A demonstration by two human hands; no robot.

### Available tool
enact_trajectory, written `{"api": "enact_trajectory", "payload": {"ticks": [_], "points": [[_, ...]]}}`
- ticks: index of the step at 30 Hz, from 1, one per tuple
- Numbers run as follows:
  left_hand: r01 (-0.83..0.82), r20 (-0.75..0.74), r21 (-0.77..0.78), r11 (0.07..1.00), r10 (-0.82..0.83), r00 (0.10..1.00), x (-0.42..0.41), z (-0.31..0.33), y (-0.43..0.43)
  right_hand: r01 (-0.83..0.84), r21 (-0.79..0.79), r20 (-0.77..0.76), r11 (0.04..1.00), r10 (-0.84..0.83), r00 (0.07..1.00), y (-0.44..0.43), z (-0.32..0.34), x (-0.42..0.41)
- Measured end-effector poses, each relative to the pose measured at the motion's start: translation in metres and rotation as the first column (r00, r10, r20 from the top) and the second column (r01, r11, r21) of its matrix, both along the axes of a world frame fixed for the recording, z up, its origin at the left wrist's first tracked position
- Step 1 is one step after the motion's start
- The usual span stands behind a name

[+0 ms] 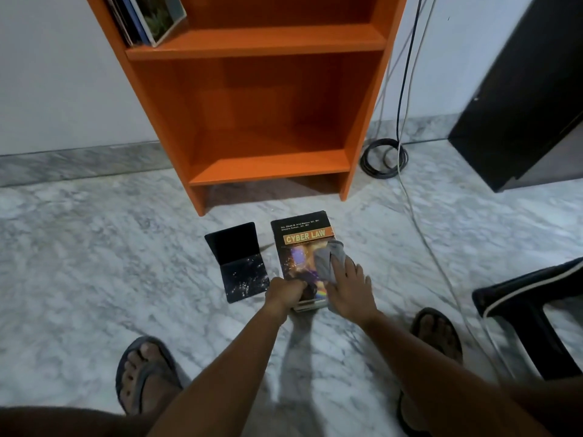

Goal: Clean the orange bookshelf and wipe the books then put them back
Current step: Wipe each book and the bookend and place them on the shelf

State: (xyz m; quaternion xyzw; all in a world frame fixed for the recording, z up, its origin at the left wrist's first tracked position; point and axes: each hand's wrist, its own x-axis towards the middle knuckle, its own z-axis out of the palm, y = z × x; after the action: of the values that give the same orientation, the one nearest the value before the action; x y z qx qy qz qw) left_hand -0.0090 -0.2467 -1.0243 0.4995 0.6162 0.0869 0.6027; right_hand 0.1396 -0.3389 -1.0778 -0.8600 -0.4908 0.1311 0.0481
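- Standing over the marble floor [94, 247], we have our sandalled left foot [143, 373] and right foot [437, 332] planted wide, and both forearms reach forward between them.
- Our left hand [285, 293] is curled tight on the near left corner of the Cyber Law book [299, 238], pinning it down.
- Our right hand [348, 290] lies flat, fingers straight and spread. It presses the grey cloth [326, 263] onto the right side of the cover and clasps nothing.
- The book lies face up on the floor, its long axis running straight away from us toward the orange bookshelf [268, 165], with the title at the far end.
- Pale edges show under its near end, so it probably rests on one or two other books, though our hands hide too much to be sure.
- The relation that matters is that the title half lies directly ahead of the right hand, along that long axis. We judge the next stroke to be a push forward while the left hand anchors the near corner.
- Just left of the book, and apart from it, an open black folder [239, 263] lies flecked with white.
- Beyond, the bookshelf's lowest shelf opens straight ahead of the book's far end, and the right hand reaches slightly nearer to it.
- Higher up, a few leaning books [148, 20] stand at the left of the upper shelf.
- Farthest right, a coiled cable [383, 159] lies by the wall beside a dark cabinet [520, 105].
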Motion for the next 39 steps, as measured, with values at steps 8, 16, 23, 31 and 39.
{"api": "enact_trajectory", "payload": {"ticks": [8,16,23,31,39], "points": [[0.049,0.377,-0.191,0.980,0.027,0.926,-0.009,0.024,0.017,0.093,0.293,-0.580,0.951,0.099,0.809,0.007,0.032,-0.040],[0.278,0.587,-0.095,0.956,-0.172,0.791,-0.039,0.075,0.032,0.046,0.490,-0.515,0.870,0.247,0.821,0.080,0.091,-0.042],[0.395,0.704,0.001,0.919,-0.281,0.652,-0.046,0.121,0.033,0.407,0.528,-0.616,0.746,0.007,0.788,0.123,0.133,-0.001],[0.435,0.713,0.006,0.900,-0.309,0.629,-0.044,0.126,0.039,0.796,0.039,-0.812,0.604,-0.445,0.378,0.099,0.099,0.034],[0.338,0.704,0.012,0.941,-0.248,0.666,-0.032,0.128,0.045,0.417,0.548,-0.684,0.725,0.101,0.723,0.100,0.174,-0.021]]}}
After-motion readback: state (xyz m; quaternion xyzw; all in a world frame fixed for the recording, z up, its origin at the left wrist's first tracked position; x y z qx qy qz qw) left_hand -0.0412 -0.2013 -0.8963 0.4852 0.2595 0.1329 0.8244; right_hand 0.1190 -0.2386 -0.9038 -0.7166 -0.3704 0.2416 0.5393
